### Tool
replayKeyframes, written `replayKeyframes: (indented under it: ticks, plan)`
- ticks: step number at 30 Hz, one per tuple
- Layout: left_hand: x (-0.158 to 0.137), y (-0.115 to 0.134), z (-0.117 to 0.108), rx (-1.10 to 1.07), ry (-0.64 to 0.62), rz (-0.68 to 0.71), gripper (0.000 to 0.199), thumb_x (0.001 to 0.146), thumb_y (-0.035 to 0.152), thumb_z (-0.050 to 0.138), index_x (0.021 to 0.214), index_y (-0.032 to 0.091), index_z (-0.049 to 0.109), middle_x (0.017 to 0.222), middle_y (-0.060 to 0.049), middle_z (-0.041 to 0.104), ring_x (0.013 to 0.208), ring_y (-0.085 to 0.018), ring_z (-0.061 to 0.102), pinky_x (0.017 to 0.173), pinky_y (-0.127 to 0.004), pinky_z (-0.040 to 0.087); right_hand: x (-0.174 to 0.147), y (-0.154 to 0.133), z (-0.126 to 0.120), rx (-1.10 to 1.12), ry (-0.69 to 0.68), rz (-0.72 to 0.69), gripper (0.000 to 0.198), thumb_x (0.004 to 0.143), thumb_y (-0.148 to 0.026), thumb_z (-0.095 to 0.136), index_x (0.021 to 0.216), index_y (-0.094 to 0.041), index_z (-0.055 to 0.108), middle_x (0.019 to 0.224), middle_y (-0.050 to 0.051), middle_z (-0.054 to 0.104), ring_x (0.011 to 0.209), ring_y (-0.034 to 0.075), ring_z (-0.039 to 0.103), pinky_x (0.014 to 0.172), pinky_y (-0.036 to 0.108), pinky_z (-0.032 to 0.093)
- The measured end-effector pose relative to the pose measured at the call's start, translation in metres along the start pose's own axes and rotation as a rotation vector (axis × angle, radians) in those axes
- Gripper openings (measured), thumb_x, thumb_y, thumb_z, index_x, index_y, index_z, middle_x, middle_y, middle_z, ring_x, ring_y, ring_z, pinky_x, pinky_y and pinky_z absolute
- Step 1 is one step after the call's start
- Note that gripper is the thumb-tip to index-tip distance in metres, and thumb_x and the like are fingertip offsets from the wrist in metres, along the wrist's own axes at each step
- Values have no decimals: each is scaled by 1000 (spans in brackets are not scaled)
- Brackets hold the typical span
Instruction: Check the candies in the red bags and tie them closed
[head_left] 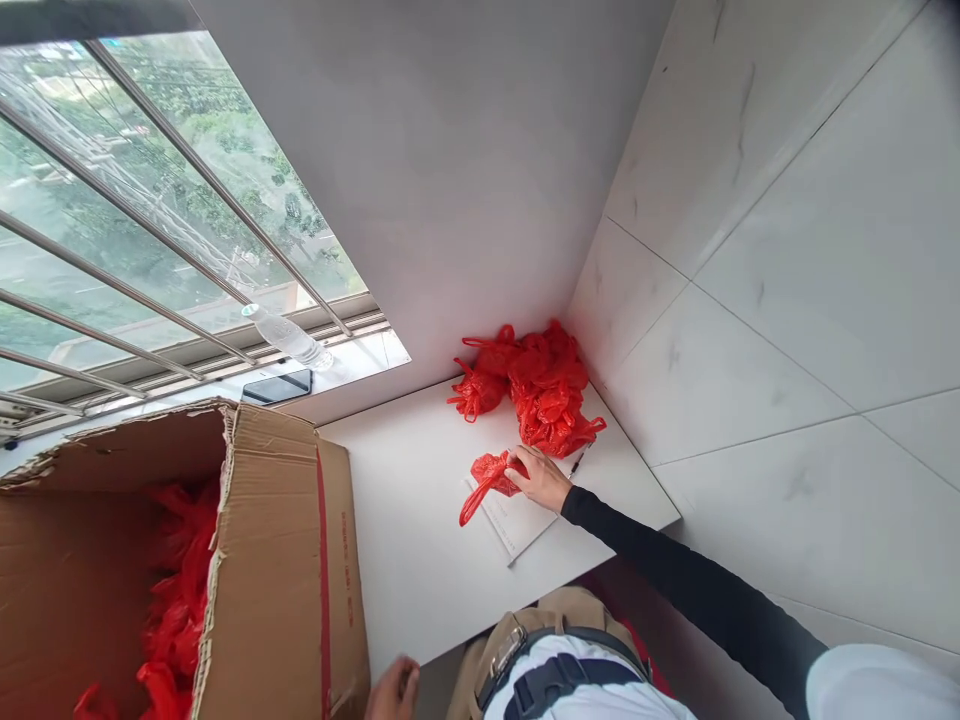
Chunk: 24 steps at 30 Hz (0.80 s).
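Observation:
My right hand point(541, 478) is closed on a small knotted red plastic bag point(491, 472), gripping its right side above the white table point(420, 500). One loop handle of the bag hangs down to the left. Under the bag and hand lies a white notebook or paper pad point(514, 525), with a dark pen point(577, 460) by its upper right corner. Just beyond my hand sits a heap of red plastic bags point(551, 385). At the bottom edge, my left hand point(392, 690) hangs beside the table's near edge, loosely curled with fingers apart and no object visible in it.
A large open cardboard box point(277, 560) with a torn rim stands at left, with more red bags point(184, 590) inside. On the window sill are a clear plastic bottle point(289, 335) and a dark phone point(277, 387). Walls meet behind the table.

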<state>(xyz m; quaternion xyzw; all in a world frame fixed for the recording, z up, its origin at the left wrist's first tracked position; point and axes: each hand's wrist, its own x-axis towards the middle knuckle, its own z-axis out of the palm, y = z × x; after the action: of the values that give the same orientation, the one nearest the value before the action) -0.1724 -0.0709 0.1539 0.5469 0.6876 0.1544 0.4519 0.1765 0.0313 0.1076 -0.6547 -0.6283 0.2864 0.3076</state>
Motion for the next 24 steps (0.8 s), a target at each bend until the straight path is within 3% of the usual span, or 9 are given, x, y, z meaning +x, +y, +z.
replayKeyframes:
  ticks: [3, 6, 10, 13, 19, 22, 24]
  plan:
    - [30, 24, 3, -168, -42, 71, 34, 94, 48, 65, 84, 15, 63, 80, -1, 63, 76, -17, 62, 75, -34, 54, -23, -13, -8, 53, -7, 8, 2, 96, -18, 61, 95, -20, 60, 95, 3, 66, 94, 20, 62, 90, 37, 51]
    - [50, 62, 6, -381, -84, 166, 39, 90, 57, 67, 93, 18, 65, 84, -4, 67, 82, -20, 63, 79, -36, 53, -42, -24, -15, 98, -8, 22, 2, 96, -20, 58, 95, -22, 57, 96, 4, 66, 94, 21, 62, 89, 37, 50]
    - [35, 115, 5, -634, -140, 282, 29, 93, 50, 66, 91, 22, 61, 84, -3, 65, 81, -19, 63, 83, -37, 52, -58, -37, -20, 136, -5, 41, 1, 96, -22, 57, 95, -22, 56, 96, 4, 67, 94, 22, 63, 88, 36, 49]
    - [14, 143, 1, -766, -205, 338, 31, 95, 48, 64, 81, 21, 57, 74, -2, 59, 74, -18, 60, 76, -36, 52, -67, -45, -20, 148, -2, 54, 1, 96, -22, 57, 95, -22, 56, 97, 4, 67, 96, 22, 62, 91, 37, 48]
    - [-2, 158, -8, -867, -271, 376, 38, 91, 55, 65, 78, 22, 51, 67, 0, 49, 64, -17, 54, 61, -32, 49, -76, -55, -20, 163, -17, 64, 2, 97, -24, 56, 97, -22, 57, 97, 4, 66, 96, 23, 61, 91, 38, 48]
    - [0, 153, -9, -813, -249, 369, 38, 94, 56, 59, 80, 23, 49, 68, 0, 49, 65, -18, 54, 62, -34, 50, -75, -60, -21, 171, -28, 52, 1, 97, -24, 56, 98, -23, 57, 98, 5, 66, 96, 24, 61, 90, 39, 48]
    - [3, 148, -6, -721, -245, 361, 33, 97, 53, 55, 84, 22, 55, 75, -3, 57, 71, -21, 59, 69, -37, 52, -74, -67, -22, 176, -46, 28, 2, 97, -23, 56, 98, -23, 58, 98, 6, 66, 96, 24, 61, 90, 40, 48]
